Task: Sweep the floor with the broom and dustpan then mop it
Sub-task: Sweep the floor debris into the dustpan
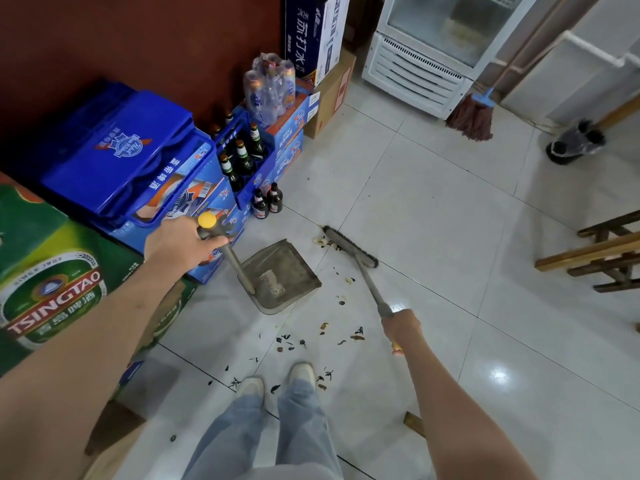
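Glossy white floor tiles (pixel 450 216) at centre frame: left hand (pixel 180 242) grasps the light, rigid dustpan (pixel 282 273) handle, right hand (pixel 401 329) clenches the stiff broom (pixel 349 245) shaft above scattered debris (pixel 311 337).

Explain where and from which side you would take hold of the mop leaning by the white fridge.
Grip the mop on its long wooden handle, well above the blue clamp. The handle leans up and to the right against the wall, and the stringy head rests on the floor, so coming from the open tiled floor in front looks easiest. Both hands are busy now.
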### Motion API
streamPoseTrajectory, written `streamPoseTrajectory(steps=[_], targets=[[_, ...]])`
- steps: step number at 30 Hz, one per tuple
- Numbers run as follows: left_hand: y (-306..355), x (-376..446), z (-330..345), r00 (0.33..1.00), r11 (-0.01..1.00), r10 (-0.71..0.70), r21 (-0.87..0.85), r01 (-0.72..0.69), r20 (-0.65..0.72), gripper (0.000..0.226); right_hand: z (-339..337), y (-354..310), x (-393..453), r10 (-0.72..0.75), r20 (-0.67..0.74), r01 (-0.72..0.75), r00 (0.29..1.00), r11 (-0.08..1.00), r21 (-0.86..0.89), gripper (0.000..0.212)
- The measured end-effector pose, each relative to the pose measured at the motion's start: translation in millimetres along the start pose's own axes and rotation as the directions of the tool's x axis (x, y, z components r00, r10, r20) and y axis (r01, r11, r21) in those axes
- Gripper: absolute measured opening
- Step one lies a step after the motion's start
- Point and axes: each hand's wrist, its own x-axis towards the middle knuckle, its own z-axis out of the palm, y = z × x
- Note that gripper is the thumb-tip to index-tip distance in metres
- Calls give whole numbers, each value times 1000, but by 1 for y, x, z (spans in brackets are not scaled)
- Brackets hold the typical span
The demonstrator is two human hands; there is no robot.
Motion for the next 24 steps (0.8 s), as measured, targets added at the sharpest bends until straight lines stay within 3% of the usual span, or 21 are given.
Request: streamPoseTrajectory(steps=[7, 16, 24], targets=[[-5, 1, -2, 999, 999, 31, -27, -30, 17, 44, 11, 11, -25, 0, 4, 0, 1000, 1000, 1, 18], [-10, 5, -2, 998, 998, 55, -40, -55, 15, 45, 15, 16, -26, 99, -56, -92, 994, 991, 101, 37], [-16, 8, 1, 993, 993, 120, -20, -120, -10, 45, 41, 6, -38, 152, 13, -152, 988, 975, 160, 30]])
